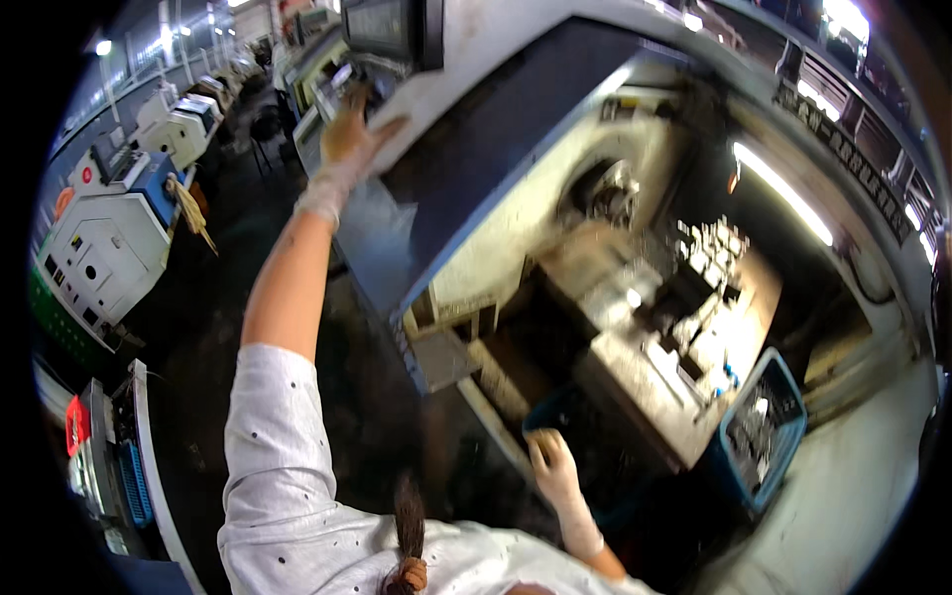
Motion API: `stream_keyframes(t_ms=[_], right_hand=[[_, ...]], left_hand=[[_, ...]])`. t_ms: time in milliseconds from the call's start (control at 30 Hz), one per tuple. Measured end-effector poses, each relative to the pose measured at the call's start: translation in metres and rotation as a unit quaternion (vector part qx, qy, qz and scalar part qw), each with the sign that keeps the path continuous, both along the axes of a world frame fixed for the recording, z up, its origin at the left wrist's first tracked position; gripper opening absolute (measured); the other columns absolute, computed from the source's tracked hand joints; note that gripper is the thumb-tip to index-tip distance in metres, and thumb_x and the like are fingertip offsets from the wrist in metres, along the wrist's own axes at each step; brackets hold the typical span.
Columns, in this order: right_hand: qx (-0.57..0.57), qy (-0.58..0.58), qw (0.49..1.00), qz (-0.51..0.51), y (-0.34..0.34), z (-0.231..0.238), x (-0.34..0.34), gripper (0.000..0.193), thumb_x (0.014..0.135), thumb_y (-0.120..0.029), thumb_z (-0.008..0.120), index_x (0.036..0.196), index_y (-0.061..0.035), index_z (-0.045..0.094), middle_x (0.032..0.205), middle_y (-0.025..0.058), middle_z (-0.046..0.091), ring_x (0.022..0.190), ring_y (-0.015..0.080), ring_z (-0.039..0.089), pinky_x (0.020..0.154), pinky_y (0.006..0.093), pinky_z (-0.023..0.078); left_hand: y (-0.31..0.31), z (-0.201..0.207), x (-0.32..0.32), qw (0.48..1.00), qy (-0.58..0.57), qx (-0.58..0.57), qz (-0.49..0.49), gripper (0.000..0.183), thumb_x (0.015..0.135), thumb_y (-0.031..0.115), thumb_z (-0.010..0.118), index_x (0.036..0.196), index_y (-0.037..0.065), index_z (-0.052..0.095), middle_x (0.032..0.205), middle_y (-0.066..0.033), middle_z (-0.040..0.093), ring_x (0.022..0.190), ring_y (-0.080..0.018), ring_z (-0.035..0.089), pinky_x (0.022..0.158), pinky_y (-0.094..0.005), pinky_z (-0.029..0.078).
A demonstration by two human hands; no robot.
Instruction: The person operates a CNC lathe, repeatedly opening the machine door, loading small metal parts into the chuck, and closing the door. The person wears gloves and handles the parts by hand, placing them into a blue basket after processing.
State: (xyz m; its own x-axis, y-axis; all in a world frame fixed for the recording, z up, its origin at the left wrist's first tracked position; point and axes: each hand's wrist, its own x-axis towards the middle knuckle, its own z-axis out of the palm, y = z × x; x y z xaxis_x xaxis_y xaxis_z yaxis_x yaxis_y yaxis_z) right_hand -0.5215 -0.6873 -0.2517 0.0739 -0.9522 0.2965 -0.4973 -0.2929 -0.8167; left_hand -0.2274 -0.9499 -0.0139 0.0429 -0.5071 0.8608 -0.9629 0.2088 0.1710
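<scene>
My left hand (349, 144), in a thin pale glove, reaches up to the control panel (342, 84) of a large machine. Its thumb stands apart from the fingers, and the hand looks empty; whether a fingertip presses a button is too blurred to tell. Low in front of the machine's opening is my right hand (558, 474), also gloved. Its fingers are curled closed, and what they hold, if anything, cannot be made out. Beside the left forearm, the dark sliding door (496, 129) is pushed aside, showing the round chuck (610, 193) and the tool block (709, 253) inside.
A blue plastic basket (788, 397) with metal pieces stands at the right of the metal bed (645, 392). A lamp tube (783, 193) glows inside the machine. More machines (109, 248) line the left, and a rack (134, 476) with a blue basket stands at lower left.
</scene>
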Motion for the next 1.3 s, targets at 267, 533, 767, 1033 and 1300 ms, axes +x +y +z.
stream_keyframes(t_ms=[267,533,767,1033,1300], right_hand=[[0.025,-0.115,0.958,0.262,-0.035,0.029,0.159,0.017,0.072,-0.01,0.045,0.088,-0.0023,0.047,0.084,0.0079,0.047,0.078,0.0188,0.046,0.067,0.0251,0.037],[0.263,-0.225,0.862,0.369,-0.015,-0.003,0.406,0.02,0.076,-0.022,0.044,0.08,-0.0032,0.049,0.067,-0.0016,0.047,0.059,0.0071,0.041,0.054,0.0194,0.034],[0.305,-0.287,0.841,0.343,-0.048,-0.038,0.521,0.019,0.076,-0.022,0.045,0.075,-0.0024,0.045,0.064,-0.0032,0.041,0.058,0.0051,0.036,0.054,0.0177,0.032],[0.344,-0.133,0.797,0.478,-0.184,-0.092,0.652,0.027,0.075,-0.023,0.045,0.084,0.0018,0.044,0.076,0.0049,0.048,0.069,0.0113,0.042,0.061,0.023,0.036],[0.418,0.031,0.672,0.61,-0.204,-0.09,0.759,0.014,0.077,-0.016,0.04,0.077,-0.0052,0.049,0.066,0.0009,0.049,0.05,0.006,0.043,0.046,0.0181,0.037]], left_hand=[[0.094,-0.048,0.035,0.947,0.154,-0.032,-0.28,0.047,0.07,0.017,0.047,0.11,0.001,0.028,0.11,-0.0183,0.031,0.103,-0.0314,0.028,0.086,-0.0357,0.022],[0.289,-0.266,0.208,0.923,0.37,0.103,0.03,0.055,0.056,0.014,0.058,0.104,0.003,0.036,0.105,-0.0155,0.038,0.098,-0.0291,0.035,0.082,-0.034,0.027],[0.247,-0.289,0.28,0.884,0.45,0.052,0.118,0.042,0.066,0.015,0.051,0.105,0.007,0.036,0.104,-0.0132,0.037,0.093,-0.0268,0.038,0.079,-0.0314,0.031],[0.134,-0.335,0.405,0.657,0.737,0.091,0.134,0.041,0.073,0.025,0.047,0.107,0.006,0.036,0.11,-0.0112,0.033,0.096,-0.019,0.038,0.08,-0.0264,0.031],[0.375,-0.323,0.477,0.607,0.402,-0.221,0.649,0.041,0.064,0.015,0.052,0.1,-0.002,0.039,0.106,-0.0157,0.036,0.1,-0.026,0.032,0.087,-0.0329,0.021]])
